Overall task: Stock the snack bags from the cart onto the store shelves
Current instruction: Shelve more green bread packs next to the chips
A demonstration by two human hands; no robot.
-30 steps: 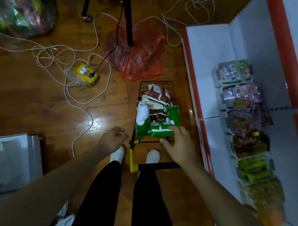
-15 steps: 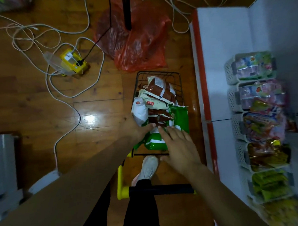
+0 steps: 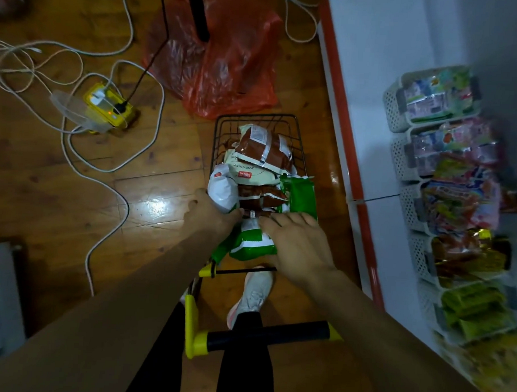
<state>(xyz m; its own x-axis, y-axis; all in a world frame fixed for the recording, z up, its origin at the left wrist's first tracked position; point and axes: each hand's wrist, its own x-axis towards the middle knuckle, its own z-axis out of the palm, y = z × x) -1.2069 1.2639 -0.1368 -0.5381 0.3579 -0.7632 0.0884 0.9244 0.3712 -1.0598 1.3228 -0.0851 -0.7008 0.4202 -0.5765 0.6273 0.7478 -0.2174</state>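
A small black wire cart (image 3: 299, 138) with a black and yellow handle stands on the wooden floor in front of me, piled with snack bags. On top lie a brown and white bag (image 3: 263, 148), a cream bag (image 3: 248, 173), a white bag (image 3: 222, 191) and a green bag (image 3: 300, 194). My left hand (image 3: 210, 214) rests at the cart's left side against the white bag, fingers curled. My right hand (image 3: 296, 245) lies flat on a green and white bag (image 3: 249, 247) at the near end. White shelves (image 3: 373, 112) with a red edge stand on the right.
White baskets (image 3: 394, 107) full of colourful snack packs line the shelf. A red plastic bag (image 3: 227, 67) lies beyond the cart around a black stand leg. A yellow power strip (image 3: 110, 106) and white cables sprawl on the left floor. My feet stand under the cart handle.
Both hands have come down onto the bags in the cart. The left hand moved from beside the cart to its left edge. The view has closed in on the cart.
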